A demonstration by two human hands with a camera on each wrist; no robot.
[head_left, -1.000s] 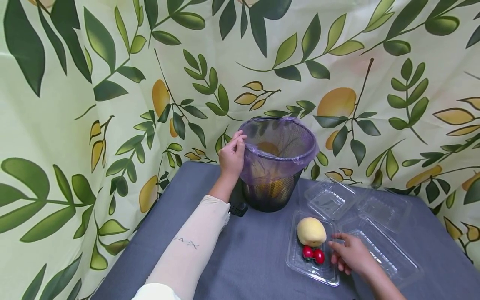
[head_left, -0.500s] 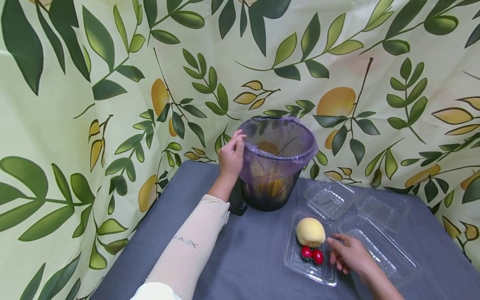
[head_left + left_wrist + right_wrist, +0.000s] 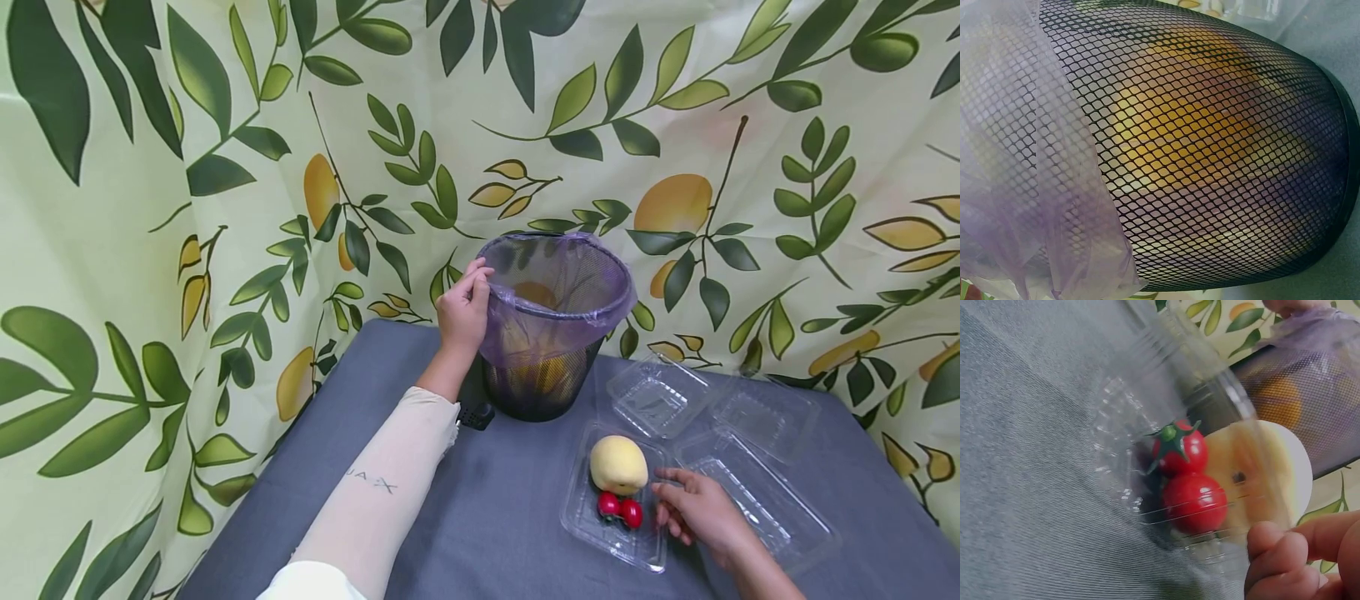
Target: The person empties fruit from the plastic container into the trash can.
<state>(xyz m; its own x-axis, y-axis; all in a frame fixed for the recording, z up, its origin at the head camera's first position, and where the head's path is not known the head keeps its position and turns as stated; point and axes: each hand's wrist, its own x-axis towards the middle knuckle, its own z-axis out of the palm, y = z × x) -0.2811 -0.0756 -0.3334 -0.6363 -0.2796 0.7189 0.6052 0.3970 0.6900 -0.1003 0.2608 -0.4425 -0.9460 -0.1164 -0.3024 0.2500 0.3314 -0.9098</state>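
My left hand (image 3: pixel 463 312) grips the rim of a black mesh wastebasket (image 3: pixel 542 387) lined with a thin purple bag (image 3: pixel 532 337). The basket stands upright at the back; its mesh side fills the left wrist view. A shallow clear plastic container (image 3: pixel 588 529) lies in front, to the basket's right. Inside sit a pale yellow round fruit (image 3: pixel 618 464) and two red cherry tomatoes (image 3: pixel 631 514), one with a green calyx in the right wrist view. My right hand (image 3: pixel 708 512) has bent fingers at the container's right rim, seemingly pinching it; the exact contact is partly hidden.
More clear plastic containers (image 3: pixel 660 400) lie at the back right, and a larger one (image 3: pixel 780 508) extends beyond the right hand. A small black object (image 3: pixel 477 416) is beside the basket's base. Leaf-patterned cloth (image 3: pixel 420 75) walls the grey table (image 3: pixel 487 517).
The container with the fruit and tomatoes has slid slightly left, with my right hand following. My left hand and the basket have stayed in place.
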